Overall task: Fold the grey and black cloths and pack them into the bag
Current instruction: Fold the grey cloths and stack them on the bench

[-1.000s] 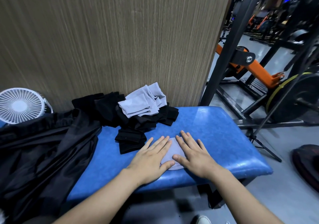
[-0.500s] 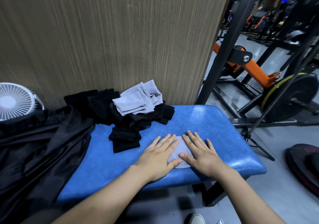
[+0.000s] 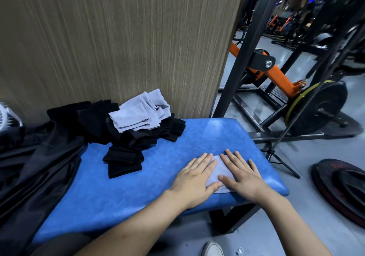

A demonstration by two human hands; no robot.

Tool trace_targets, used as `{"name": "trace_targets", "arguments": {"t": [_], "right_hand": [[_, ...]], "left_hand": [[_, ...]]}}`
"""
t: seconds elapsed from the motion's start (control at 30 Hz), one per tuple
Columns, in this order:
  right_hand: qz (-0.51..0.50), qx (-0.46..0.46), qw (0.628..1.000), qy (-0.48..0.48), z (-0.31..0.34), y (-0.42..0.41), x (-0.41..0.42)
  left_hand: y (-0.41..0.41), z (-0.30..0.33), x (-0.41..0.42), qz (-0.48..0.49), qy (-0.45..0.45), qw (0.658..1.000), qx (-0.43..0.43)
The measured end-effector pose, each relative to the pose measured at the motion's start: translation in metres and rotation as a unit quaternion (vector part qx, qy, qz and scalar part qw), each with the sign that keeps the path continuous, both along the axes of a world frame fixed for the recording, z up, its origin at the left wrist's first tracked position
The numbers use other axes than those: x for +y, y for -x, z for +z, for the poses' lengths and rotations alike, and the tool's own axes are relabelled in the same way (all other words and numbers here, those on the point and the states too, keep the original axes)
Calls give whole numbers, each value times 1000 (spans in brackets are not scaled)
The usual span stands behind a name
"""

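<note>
A small folded grey cloth [image 3: 217,169] lies flat near the right front of the blue padded bench [image 3: 138,192]. My left hand [image 3: 194,179] and my right hand [image 3: 245,176] rest palm down on it, fingers spread, covering its two sides; neither grips it. Behind, a loose pile of grey cloths [image 3: 139,113] sits on top of several black cloths [image 3: 124,158] at the bench's far left. The black bag [image 3: 31,169] lies slack over the bench's left end.
A wood-grain wall panel [image 3: 118,38] stands right behind the bench. A white fan [image 3: 7,115] peeks in at the left edge. To the right are a black rack post [image 3: 243,58], a loaded barbell plate [image 3: 320,113], a tripod [image 3: 276,157] and floor plates [image 3: 339,186].
Both hands stay flat on the grey cloth. The view has swung slightly left and down; the cloth and piles have not moved.
</note>
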State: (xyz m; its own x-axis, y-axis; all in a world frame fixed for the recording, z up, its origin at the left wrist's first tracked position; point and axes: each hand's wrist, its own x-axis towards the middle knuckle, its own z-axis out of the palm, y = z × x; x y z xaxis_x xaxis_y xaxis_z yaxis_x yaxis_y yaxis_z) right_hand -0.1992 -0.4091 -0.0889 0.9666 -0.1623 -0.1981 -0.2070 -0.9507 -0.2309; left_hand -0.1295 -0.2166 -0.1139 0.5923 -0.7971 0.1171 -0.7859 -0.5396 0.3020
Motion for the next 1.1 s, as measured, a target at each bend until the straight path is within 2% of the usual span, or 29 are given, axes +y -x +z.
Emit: {"name": "trace_targets", "arguments": {"t": [0.2, 0.33, 0.47, 0.57, 0.67, 0.73, 0.93, 1.1], "right_hand": [[-11, -18, 1000, -12, 5, -3, 2], [-14, -66, 998, -14, 14, -9, 10], [3, -115, 993, -14, 26, -22, 27], [26, -144, 989, -37, 33, -32, 41], [50, -156, 984, -67, 40, -44, 57], [60, -157, 982, -90, 43, -52, 67], [67, -139, 980, -128, 47, -71, 95], [77, -134, 979, -133, 46, -81, 113]], "left_hand": [[0, 8, 3, -10, 11, 999, 39], [-10, 23, 13, 1, 89, 995, 52], [-48, 45, 48, 79, 185, 979, -35], [-85, 59, 87, 181, 219, 954, -98], [-116, 68, 129, 292, 202, 927, -120], [-128, 68, 149, 330, 174, 921, -112], [-139, 67, 171, 365, 135, 920, -43], [-137, 69, 174, 382, 159, 908, -69]]}}
